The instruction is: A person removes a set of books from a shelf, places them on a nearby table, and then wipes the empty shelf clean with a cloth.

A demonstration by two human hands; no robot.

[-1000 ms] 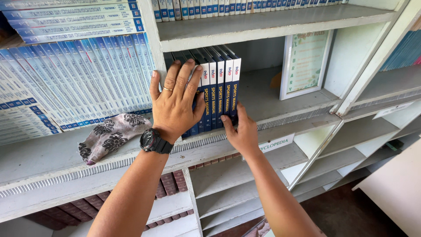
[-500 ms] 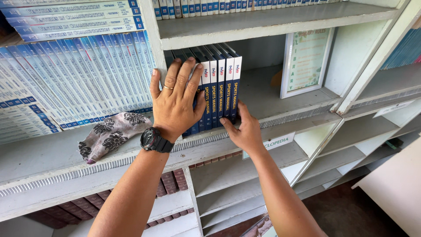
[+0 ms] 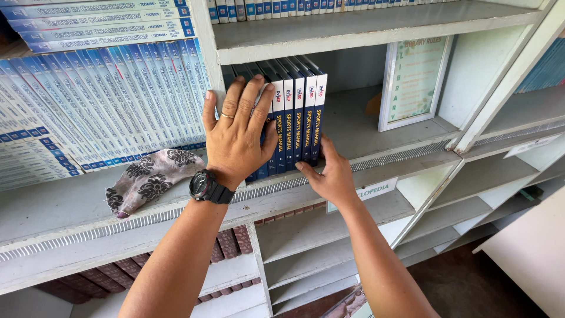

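Grey-white painted wooden shelving (image 3: 365, 26) fills my view, with open compartments above, below and to the right, and a darker floor at the lower right. In the middle compartment stands a short row of dark blue books (image 3: 294, 112) with white-topped spines, upright and pushed against the left wall of the compartment. I count about six spines; those on the left are partly hidden, so I cannot fix the number.

My left hand (image 3: 235, 138) lies flat and spread over the spines at the left of the row, fingers open and pressing rather than gripping; a ring shows on one finger and a black watch (image 3: 207, 187) on the wrist. My right hand (image 3: 329, 174) is half curled at the lower right end of the row, fingertips touching the foot of the last spine, holding nothing.

I judge the books already shelved and gathered, with only squaring up left; the right half of the compartment is unfilled apart from one framed notice (image 3: 414, 79) leaning against the back wall. One patterned cloth (image 3: 150, 179) lies on the shelf ledge left of my left wrist, below a long leaning row of light blue books (image 3: 100, 106).
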